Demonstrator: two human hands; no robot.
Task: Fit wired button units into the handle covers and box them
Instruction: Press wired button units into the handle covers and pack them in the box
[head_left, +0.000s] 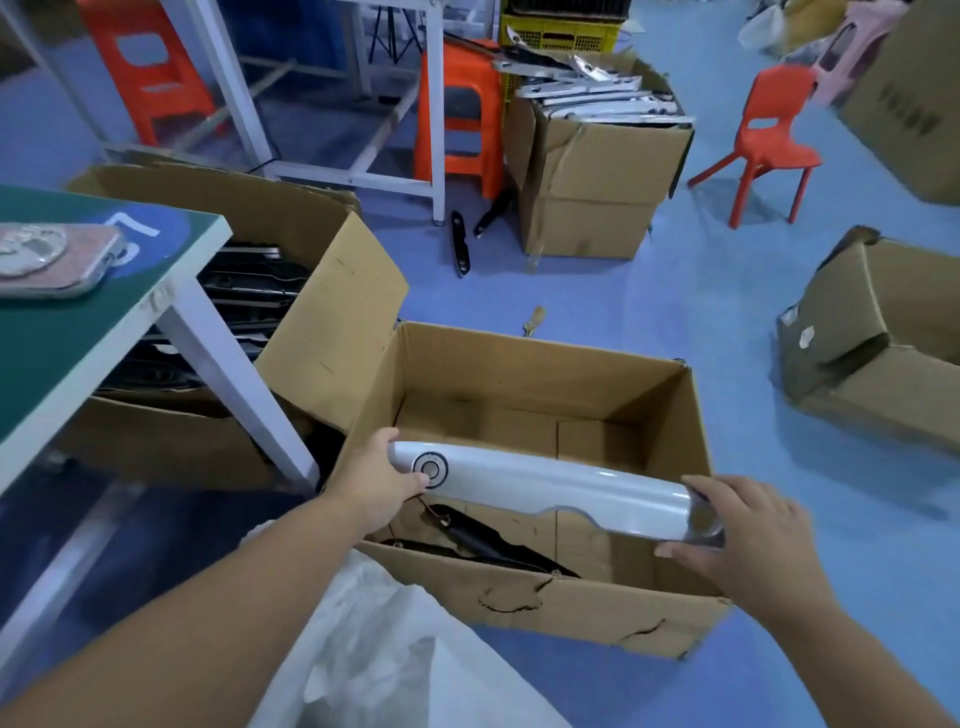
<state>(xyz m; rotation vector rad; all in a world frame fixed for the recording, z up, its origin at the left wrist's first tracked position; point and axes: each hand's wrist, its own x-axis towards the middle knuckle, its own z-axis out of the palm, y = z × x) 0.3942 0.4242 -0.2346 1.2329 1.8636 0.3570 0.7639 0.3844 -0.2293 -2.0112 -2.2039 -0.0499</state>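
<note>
Two bare hands are gripping one white handle cover (545, 486), which is being held level above the near half of an open cardboard box (519, 374), spanning it from the left wall to the right wall. The left hand (376, 483) is clasped round the cover's left end, with the thumb lying beside the round button unit (430, 467) set in its top face. The right hand (748, 535) is curled round the right end, fingers over the top and thumb beneath.

Below the cover, a black handle part (483, 540) with a red wire (431, 506) is lying along the box's near-left corner. A clear plastic bag (374, 649) is crowding the box's near edge between the forearms.

On the left, a green-topped table (78, 332) is carrying a cased phone (52, 260) near its far edge. A second box (332, 312) of dark parts is being partly hidden by the table's leg. Farther off, a torn box (597, 171) is being overfilled with chrome covers (597, 98), beside an orange stool (462, 114) and an orange chair (763, 140). Two black parts (460, 244) are lying loose on the blue floor, and a crushed box (883, 353) is slumping at the right.

A white figure resembling a 7 (137, 228) is printed on a blue disc on the tabletop. It is being partly covered by the phone.
</note>
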